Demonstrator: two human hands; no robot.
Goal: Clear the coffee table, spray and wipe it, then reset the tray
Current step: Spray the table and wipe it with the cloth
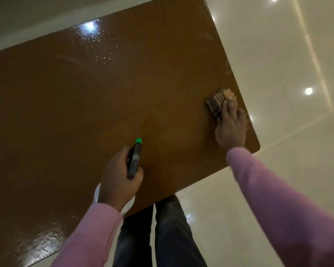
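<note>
1. One glossy brown bench (104, 93) on cream tiled floor (278, 54), with droplets (104, 53) at 11 o'clock.
2. One green-nozzled spray bottle (134, 158), 6 o'clock — left hand (118, 182) fingers curled round it.
3. One striped folded cloth (216, 102), 3 o'clock — under right hand (230, 128), fingers flat.

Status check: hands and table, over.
Left hand grips spray bottle. Right hand presses cloth near coffee table edge. Spray droplets far side. No tray in view.

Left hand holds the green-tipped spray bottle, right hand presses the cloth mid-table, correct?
Not mid-table: the head view shows the right hand pressing the cloth at the right edge of the table. The left hand does hold the green-tipped spray bottle.
</note>
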